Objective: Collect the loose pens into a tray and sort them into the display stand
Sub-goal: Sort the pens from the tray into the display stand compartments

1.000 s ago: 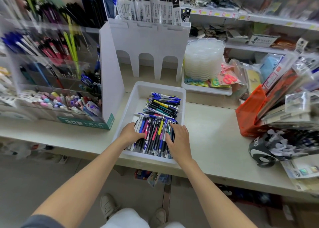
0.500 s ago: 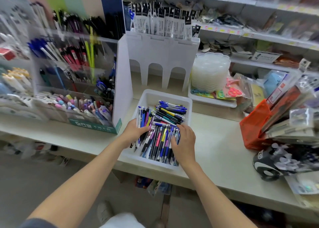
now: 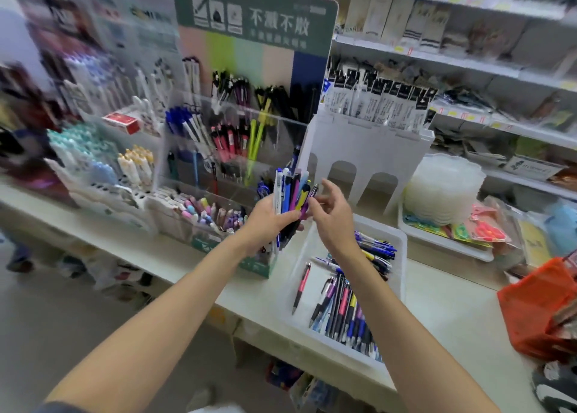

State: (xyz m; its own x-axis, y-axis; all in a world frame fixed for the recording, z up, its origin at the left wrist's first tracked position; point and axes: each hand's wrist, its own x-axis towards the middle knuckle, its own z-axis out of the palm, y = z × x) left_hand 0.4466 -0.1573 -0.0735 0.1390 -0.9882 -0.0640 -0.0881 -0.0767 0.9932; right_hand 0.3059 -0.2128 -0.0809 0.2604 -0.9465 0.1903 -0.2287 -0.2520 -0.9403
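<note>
While our left hand (image 3: pixel 268 222) grips upright pens (image 3: pixel 289 191), our right hand (image 3: pixel 334 222) hovers beside them, fingers loosely spread.

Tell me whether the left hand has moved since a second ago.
Yes. The left hand has lifted out of the white tray, up and to its left, and grips a bunch of pens before the pen display stand.

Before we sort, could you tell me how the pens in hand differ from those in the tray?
The held pens stand roughly upright, bunched tight in the left hand; the tray pens lie flat and looser. The held pens are lifted; the tray pens rest in the white tray. Both mix colours.
</note>
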